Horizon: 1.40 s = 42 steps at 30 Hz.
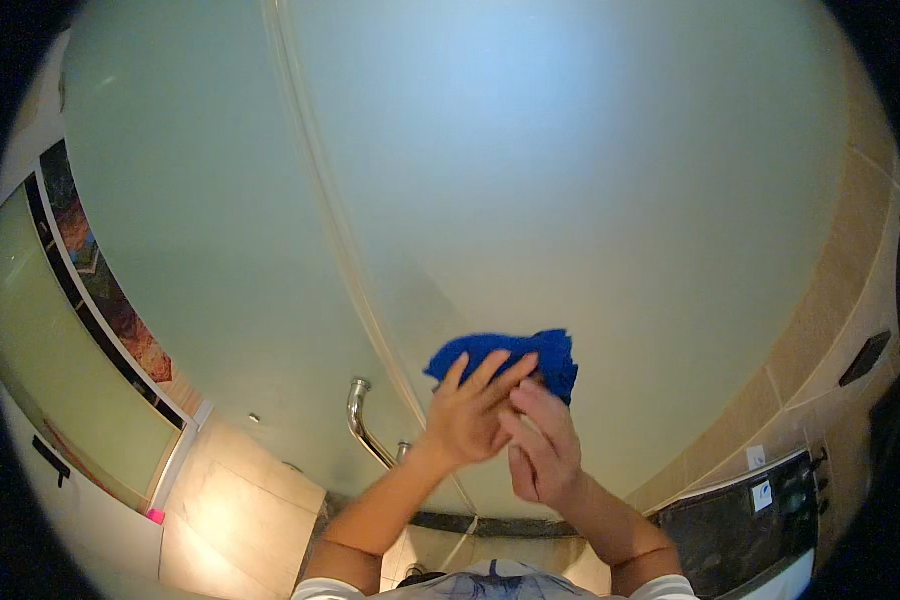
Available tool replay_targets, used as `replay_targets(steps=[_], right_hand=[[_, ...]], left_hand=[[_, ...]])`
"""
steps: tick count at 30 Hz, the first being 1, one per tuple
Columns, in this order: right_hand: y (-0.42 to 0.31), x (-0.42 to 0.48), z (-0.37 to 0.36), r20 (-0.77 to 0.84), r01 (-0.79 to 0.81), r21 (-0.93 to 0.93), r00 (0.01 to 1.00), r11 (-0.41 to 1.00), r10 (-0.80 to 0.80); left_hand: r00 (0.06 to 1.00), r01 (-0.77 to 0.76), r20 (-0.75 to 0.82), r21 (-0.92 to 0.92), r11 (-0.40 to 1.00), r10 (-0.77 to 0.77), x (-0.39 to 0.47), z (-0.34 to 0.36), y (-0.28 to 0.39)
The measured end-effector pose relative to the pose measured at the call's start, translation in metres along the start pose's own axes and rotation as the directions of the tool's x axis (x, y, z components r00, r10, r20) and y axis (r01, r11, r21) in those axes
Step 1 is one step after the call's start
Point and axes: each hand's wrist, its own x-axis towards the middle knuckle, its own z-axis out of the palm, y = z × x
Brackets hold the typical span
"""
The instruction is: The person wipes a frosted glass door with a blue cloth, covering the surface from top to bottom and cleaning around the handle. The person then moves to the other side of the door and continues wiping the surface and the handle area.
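Observation:
A blue cloth (559, 352) lies bunched against a large frosted glass panel (607, 225) in front of me. My left hand (469, 420) is spread on the cloth, fingers apart, pressing it to the glass. Just right of it, my right hand (547, 442) has bent fingers close to the cloth's lower edge and to my left hand; whether it grips the cloth is unclear. A curved chrome door handle (358, 412) is on the glass to the left of my hands, partly hidden by my left forearm.
A clear vertical seal strip (334, 217) runs along the glass. A dark threshold (525, 525) lies below. Tiled wall (810, 322) borders the right side, with a black panel (742, 525) lower down. Another frosted door (82, 345) with a black handle (51, 460) stands at the left.

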Motion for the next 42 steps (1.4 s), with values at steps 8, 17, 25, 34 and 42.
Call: replay_targets(steps=[8, 17, 25, 34, 42], right_hand=[[0.027, 0.072, 0.024, -0.098, 0.040, -0.490, 0.990, 0.871, -0.101], [0.019, -0.046, 0.075, 0.142, 0.071, -0.665, 0.989, 0.743, 0.032], [0.005, 0.074, 0.064, 0.036, 0.041, -0.711, 0.999, 0.702, -0.022], [0.006, 0.044, 0.070, 0.048, -0.003, -0.677, 0.998, 0.736, 0.049], [0.024, -0.026, 0.071, 0.034, 0.024, -0.713, 0.999, 0.701, 0.000]], left_hand=[[0.927, 0.062, -0.374, 0.108, 0.992, -0.017, 0.043, -0.021, -0.023], [0.981, 0.155, -0.162, 0.322, 0.934, -0.107, -0.094, 0.047, -0.032], [0.931, 0.275, -0.293, 0.166, 0.947, -0.219, -0.001, -0.018, -0.051], [0.949, 0.166, -0.303, 0.238, 0.957, -0.089, -0.027, 0.003, -0.053], [0.952, 0.182, -0.286, 0.252, 0.951, -0.107, -0.070, 0.052, -0.032]])
